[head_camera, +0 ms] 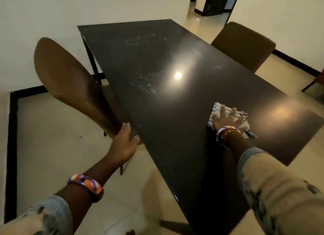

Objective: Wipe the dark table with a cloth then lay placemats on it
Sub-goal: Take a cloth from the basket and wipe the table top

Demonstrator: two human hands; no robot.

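The dark glossy table [157,59] runs from the near right to the far left, with pale smears near its middle. A striped grey-and-white cloth [217,108] lies flat on the table's near right part. My right hand [226,119] presses down on the cloth with fingers spread straight. My left hand [125,143] rests against the table's left edge, thumb on top and fingers reaching toward the chair beside it. No placemats are in view.
A brown padded chair [66,77] stands tucked at the table's left side, close to my left hand. Another brown chair [245,43] stands at the far right side. A doorway [215,3] opens beyond the table. Beige floor tiles surround everything.
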